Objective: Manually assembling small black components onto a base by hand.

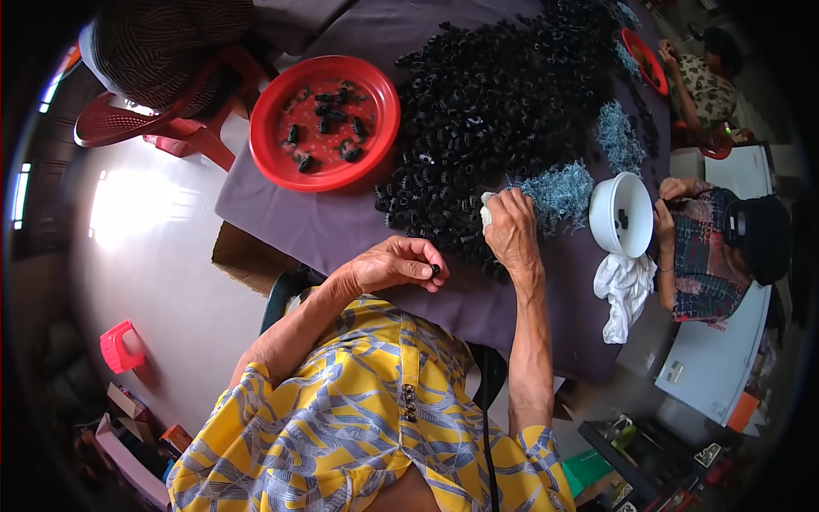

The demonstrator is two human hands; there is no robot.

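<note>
While a small black plastic part [436, 270] is pinched between the fingertips of the left hand [394, 264], it is held just above the near edge of the purple-grey tablecloth [341, 224], close to the person's body. The fingers of that hand are curled together around the part. A little farther out, the right hand [512, 229] is rested on the cloth at the near edge of a large heap of black plastic parts [495, 111]; something white is partly covered by its bent fingers, but whether it is gripped cannot be told. Just beside the right hand, a pile of small blue-grey metal pieces [559, 192] is seen, and a second such pile [618, 136] lies farther along the table. A white bowl [607, 213] with a few dark parts inside is placed next to the nearer pile, with a crumpled white cloth [624, 294] hanging below it. On the left side of the heap, a red round tray [281, 154] holding several black parts is set on the cloth. Two other people are seated at the far side of the table, one beside the white bowl. A red plastic chair [136, 124] stands by the table's far left corner.
</note>
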